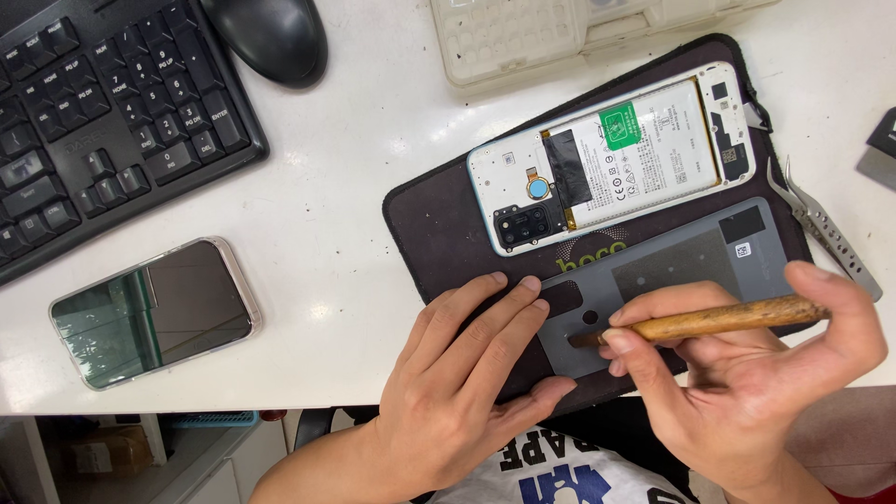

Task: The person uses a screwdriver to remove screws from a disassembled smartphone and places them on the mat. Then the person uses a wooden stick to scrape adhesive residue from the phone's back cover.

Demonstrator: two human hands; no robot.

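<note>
My left hand [467,373] lies flat on the left end of a grey phone back cover [691,266], pinning it to a dark work mat [439,224]. My right hand [747,373] grips a wooden-handled tool [719,319], whose dark tip touches the inner face of the cover near its round hole. Above the cover on the mat lies an opened phone [616,154] with its white battery, green label and camera block exposed.
A black keyboard [103,112] and black mouse [271,37] sit at the upper left. Another phone in a clear case [154,310] lies near the table's front edge. Metal tweezers [826,229] rest right of the mat. A beige plastic tray [523,37] sits at the top.
</note>
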